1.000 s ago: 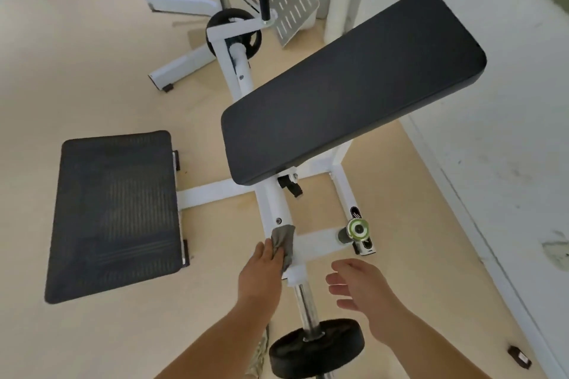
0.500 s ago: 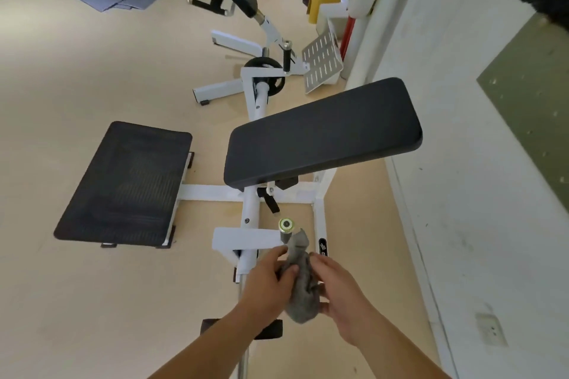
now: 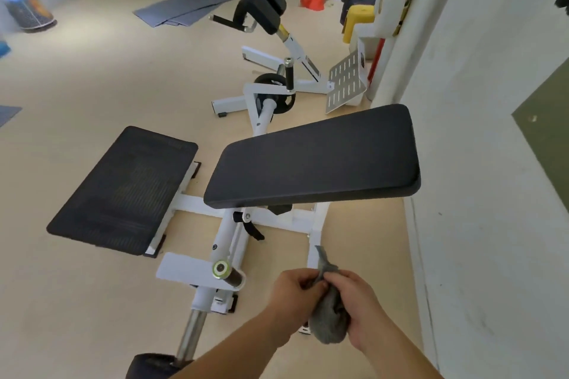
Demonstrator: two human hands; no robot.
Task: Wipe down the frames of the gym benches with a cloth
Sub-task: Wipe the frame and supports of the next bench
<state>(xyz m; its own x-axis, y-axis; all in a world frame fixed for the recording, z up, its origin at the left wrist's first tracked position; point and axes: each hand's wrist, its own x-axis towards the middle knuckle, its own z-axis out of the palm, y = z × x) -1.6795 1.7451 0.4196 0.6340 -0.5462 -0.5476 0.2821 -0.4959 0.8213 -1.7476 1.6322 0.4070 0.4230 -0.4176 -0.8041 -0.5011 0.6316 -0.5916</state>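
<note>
A grey cloth [image 3: 329,328] was held bunched between both hands, low in the view. It was pinched at its upper part by the left hand [image 3: 291,295] and gripped around its bulk by the right hand [image 3: 361,309]. The cloth was kept clear of the white bench frame [image 3: 226,235], just beside its right rail. A black pad [image 3: 311,160] was seen above the frame, with a black footplate [image 3: 123,191] at its left.

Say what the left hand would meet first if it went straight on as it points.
The left hand would probably meet the right hand at once; both grip the cloth between them.
</note>
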